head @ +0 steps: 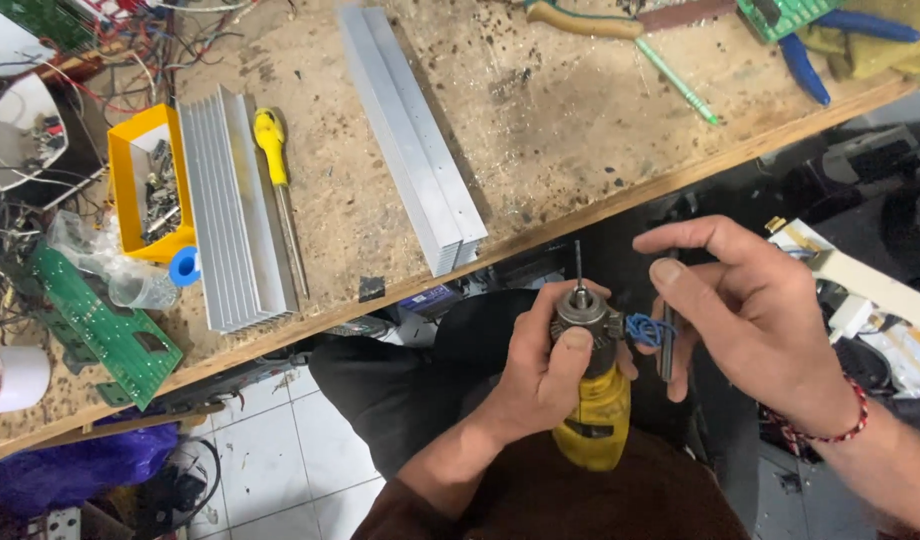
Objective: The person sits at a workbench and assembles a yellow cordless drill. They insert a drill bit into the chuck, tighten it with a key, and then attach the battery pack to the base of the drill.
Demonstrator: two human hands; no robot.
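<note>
The drill (592,425), low in the middle, has a glossy yellow plastic body and a dull grey metal chuck holding a thin dark metal bit (578,262). The bench (540,110) across the top is rough, pitted, stained wood. On it lie matt, ribbed aluminium: a heat sink (230,205) at left and a bar (412,135) at centre. The screwdriver (278,190) has a shiny yellow plastic handle and steel shaft. The tray (130,190) at left is smooth yellow plastic. Lower-left floor tiles (270,450) look glazed white.
</note>
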